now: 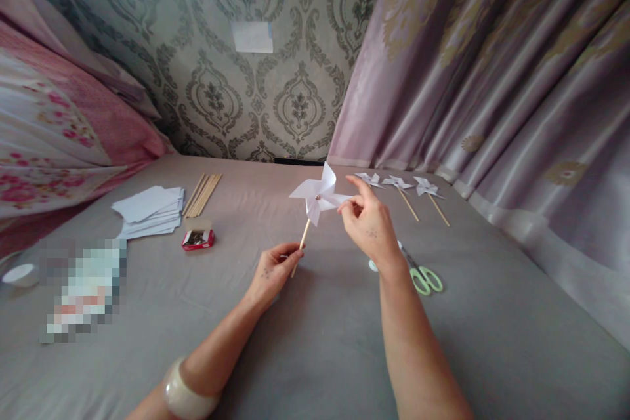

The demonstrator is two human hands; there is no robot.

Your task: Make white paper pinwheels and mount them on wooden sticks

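Observation:
A white paper pinwheel [315, 200] on a thin wooden stick stands upright, slightly tilted, in front of me. A small brass-coloured pin head shows at its centre. My left hand [275, 272] is closed around the lower part of the stick, thumb against it. My right hand [367, 216] is raised at the pinwheel's right blade. Its index finger is stretched out above the blade, apart from the thumb, which is at the blade's tip; the other fingers are curled and partly hidden.
Three pinwheels [398, 182] lie at the back right. Green-handled scissors [426, 280] lie beside my right forearm, near a small white round object [373, 265]. To the left are a paper stack [150, 210], wooden sticks [203, 195], a red box of pins [197, 239] and a white cup [20, 275].

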